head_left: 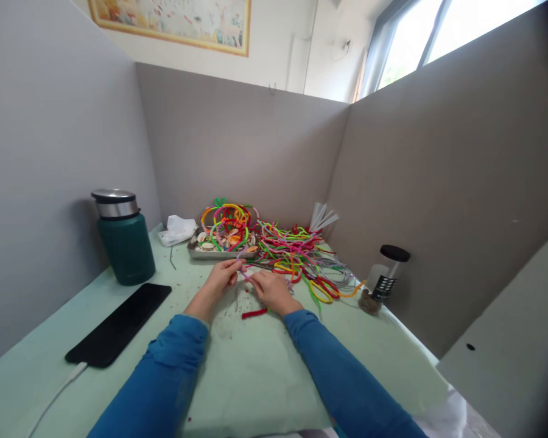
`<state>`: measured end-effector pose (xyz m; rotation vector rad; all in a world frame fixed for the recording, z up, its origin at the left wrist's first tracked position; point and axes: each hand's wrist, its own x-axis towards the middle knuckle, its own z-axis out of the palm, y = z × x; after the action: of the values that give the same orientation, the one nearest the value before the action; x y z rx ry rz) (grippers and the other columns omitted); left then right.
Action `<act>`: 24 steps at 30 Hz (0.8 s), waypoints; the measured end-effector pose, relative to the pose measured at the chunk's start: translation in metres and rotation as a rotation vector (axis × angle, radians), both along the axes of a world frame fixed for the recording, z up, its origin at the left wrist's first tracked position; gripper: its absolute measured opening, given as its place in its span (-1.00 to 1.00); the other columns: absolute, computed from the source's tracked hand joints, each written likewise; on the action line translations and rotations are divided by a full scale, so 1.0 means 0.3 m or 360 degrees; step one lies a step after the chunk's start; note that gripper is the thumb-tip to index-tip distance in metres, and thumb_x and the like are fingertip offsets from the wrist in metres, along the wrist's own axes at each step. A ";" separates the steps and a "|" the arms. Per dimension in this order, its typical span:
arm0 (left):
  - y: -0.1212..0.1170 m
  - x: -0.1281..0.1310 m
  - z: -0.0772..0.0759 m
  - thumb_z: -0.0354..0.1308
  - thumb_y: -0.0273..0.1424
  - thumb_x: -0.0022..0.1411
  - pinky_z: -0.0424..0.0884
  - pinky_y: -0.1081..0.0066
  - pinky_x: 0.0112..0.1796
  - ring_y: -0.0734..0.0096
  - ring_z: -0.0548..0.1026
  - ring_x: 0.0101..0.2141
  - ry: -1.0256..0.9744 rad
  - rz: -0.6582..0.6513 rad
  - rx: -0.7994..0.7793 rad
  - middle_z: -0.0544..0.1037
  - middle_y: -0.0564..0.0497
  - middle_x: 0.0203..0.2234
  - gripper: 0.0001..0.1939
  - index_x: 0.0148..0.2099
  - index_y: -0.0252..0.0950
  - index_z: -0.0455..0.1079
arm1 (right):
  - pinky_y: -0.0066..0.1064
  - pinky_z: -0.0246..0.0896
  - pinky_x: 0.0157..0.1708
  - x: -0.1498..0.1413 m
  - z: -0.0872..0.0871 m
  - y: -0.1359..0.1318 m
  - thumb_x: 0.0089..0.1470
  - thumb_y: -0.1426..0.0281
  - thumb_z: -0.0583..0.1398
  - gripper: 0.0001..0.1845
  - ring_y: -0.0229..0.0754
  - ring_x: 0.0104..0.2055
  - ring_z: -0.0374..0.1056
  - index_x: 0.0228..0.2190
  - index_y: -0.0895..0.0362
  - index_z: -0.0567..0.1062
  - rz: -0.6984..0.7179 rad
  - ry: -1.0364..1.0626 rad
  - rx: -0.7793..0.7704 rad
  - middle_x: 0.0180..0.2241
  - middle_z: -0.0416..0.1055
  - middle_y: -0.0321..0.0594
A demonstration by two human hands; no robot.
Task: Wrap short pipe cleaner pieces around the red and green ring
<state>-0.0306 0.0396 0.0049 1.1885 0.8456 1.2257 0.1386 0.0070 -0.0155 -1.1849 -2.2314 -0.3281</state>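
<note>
A thin purple pipe cleaner (pixel 245 275) runs between my two hands above the middle of the table. My left hand (pixel 221 277) pinches it at its upper part, fingertips together. My right hand (pixel 270 288) closes on its lower part, palm down, with some fingers hidden. A short red pipe cleaner piece (pixel 254 314) lies just below my right hand. Beyond the hands stands a metal tray (pixel 223 255) holding shells and several looped, colourful pipe cleaner pieces. To its right spreads a heap of loose pipe cleaners (pixel 296 246) in many colours.
At the left stand a green flask (pixel 125 246) and a black phone (pixel 121 325) on a white cable. White tissues (pixel 178 230) lie left of the tray. A clear jar with a black lid (pixel 383 280) tilts at the right. Grey partitions (pixel 242 134) enclose the table.
</note>
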 end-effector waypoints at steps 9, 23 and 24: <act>0.061 -0.069 -0.014 0.09 -0.49 0.08 0.10 0.59 -0.69 0.67 0.18 -0.75 -0.0726 0.0534 -0.0150 0.31 0.14 -0.70 -0.91 -0.32 -0.40 0.33 | -0.50 0.03 -0.33 0.088 -0.022 0.065 0.19 0.35 -0.01 -0.72 -0.25 -0.33 0.34 -0.33 0.10 0.49 -0.0307 0.0287 -0.0091 -0.38 0.48 -0.21; 0.070 -0.083 -0.020 0.12 -0.44 0.09 0.03 0.61 -0.72 0.72 0.11 -0.76 -0.0849 0.0486 -0.0098 0.31 0.14 -0.68 -0.85 -0.24 -0.37 0.36 | -0.49 0.03 -0.38 0.122 -0.028 0.079 0.14 0.29 0.04 -0.72 -0.24 -0.38 0.33 -0.40 0.08 0.52 -0.0318 0.0571 -0.0223 -0.43 0.49 -0.25; 0.067 -0.082 -0.019 0.13 -0.42 0.08 0.02 0.62 -0.72 0.73 0.08 -0.77 -0.0815 0.0428 -0.0098 0.29 0.16 -0.69 -0.83 -0.24 -0.37 0.36 | -0.49 0.03 -0.39 0.124 -0.024 0.074 0.14 0.28 0.03 -0.70 -0.24 -0.39 0.32 -0.42 0.09 0.52 -0.0287 0.0624 -0.0234 -0.44 0.48 -0.25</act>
<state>-0.0551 0.0596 -0.0006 0.6726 0.6595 1.6199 0.1758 0.0293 -0.0227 -1.3970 -1.8385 0.0033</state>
